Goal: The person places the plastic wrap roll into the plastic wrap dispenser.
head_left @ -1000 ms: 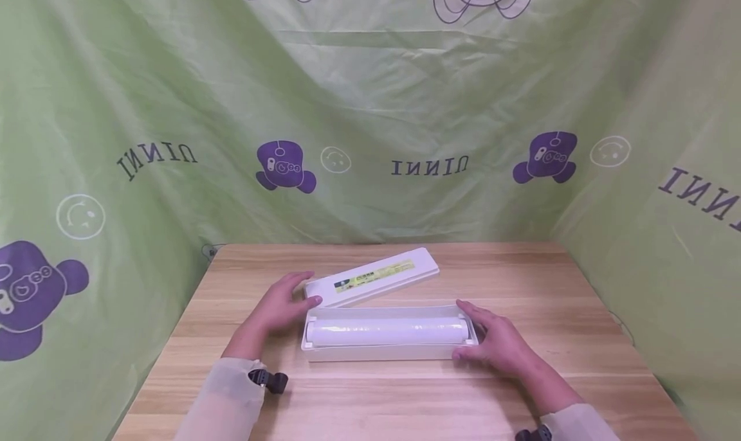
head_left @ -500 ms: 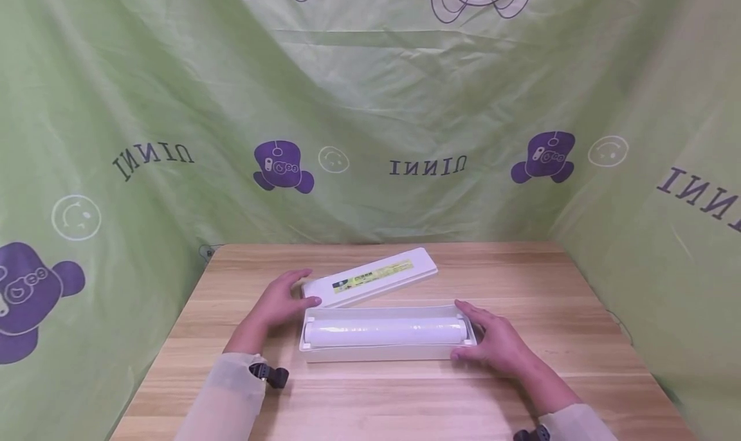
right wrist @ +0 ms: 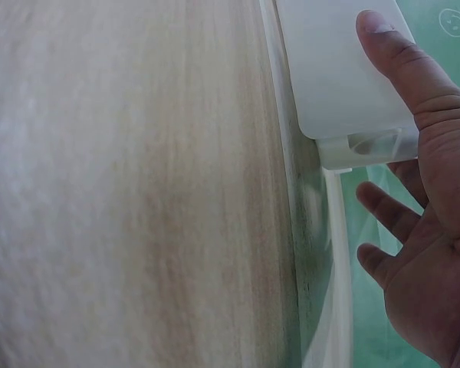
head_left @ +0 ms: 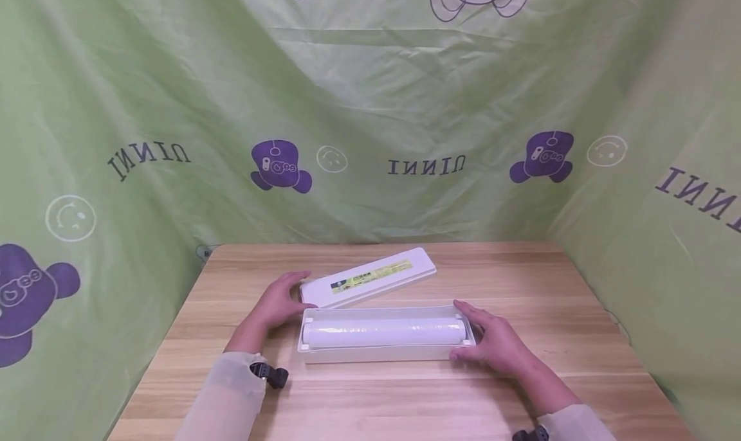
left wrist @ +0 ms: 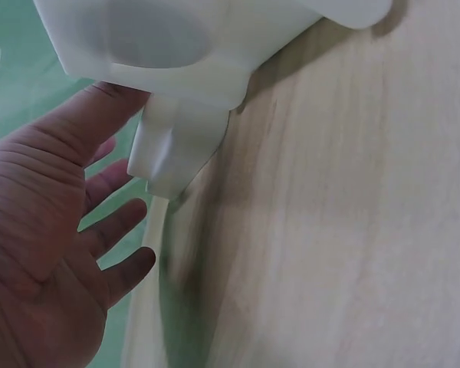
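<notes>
A long white cling film box (head_left: 382,353) lies uncovered on the table, a roll of cling film (head_left: 382,331) inside it. Behind it lies the white lid (head_left: 399,283), slanted, with a yellow-green label. My left hand (head_left: 278,303) stands at the lid's left end, thumb by the gap between lid and box, other fingers spread loosely. In the left wrist view, the box hides the tip of that thumb (left wrist: 100,115). At the box's right end, my right hand (head_left: 498,344) holds it, thumb on the front wall and fingers at the back.
The wooden table (head_left: 370,402) carries the box and lid. A green printed curtain (head_left: 370,94) hangs behind it and along both sides. Black wrist cameras are strapped over both sleeves (head_left: 226,389).
My left thumb has slipped off the lid's top toward the gap before the box. The right hand keeps its place on the box. The head view has turned slightly.
</notes>
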### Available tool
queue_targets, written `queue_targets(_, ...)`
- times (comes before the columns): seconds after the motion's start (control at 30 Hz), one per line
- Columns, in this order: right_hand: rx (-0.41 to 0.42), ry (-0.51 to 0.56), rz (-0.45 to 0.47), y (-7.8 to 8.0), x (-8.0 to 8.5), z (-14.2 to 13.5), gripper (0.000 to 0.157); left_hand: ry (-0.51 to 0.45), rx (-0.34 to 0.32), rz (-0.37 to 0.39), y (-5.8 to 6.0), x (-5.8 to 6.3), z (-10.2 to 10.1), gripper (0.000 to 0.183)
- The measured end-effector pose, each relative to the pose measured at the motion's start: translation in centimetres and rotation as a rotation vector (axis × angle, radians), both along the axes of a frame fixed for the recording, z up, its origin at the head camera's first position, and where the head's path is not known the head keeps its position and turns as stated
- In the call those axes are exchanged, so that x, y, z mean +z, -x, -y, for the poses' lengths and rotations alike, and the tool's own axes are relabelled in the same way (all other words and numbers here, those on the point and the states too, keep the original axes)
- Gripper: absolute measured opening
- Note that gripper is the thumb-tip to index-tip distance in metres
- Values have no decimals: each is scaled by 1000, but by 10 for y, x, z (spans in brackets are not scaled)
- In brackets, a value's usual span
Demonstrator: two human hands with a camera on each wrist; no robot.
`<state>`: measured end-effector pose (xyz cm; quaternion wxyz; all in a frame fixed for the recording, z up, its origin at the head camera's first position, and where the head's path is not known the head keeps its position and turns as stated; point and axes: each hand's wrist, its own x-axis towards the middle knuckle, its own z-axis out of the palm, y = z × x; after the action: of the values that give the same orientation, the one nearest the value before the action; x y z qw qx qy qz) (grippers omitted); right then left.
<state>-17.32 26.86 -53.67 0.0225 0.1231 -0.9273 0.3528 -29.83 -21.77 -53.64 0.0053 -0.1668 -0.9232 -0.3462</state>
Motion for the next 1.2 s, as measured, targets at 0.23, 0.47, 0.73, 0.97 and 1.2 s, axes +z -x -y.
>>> queue_targets(0.23,-3,-10,-3,0,0,0,111,2,8,17,1,1,-1,93)
queue_targets(0.47,-2,-15,-1,0,0,0,111,12,7,15,2,1,-2,91)
queue_targets(0.73,-7,-12,5,1,0,0,112,-10,-8,36,6,-5,-5,90)
queue_targets(0.97,-6,-8,-3,1,1,1,112,-12,-38,57,12,-12,-6,94)
queue_targets(1.2,-8,-12,-3,0,1,1,112,-13,-61,52,13,-14,-13,96)
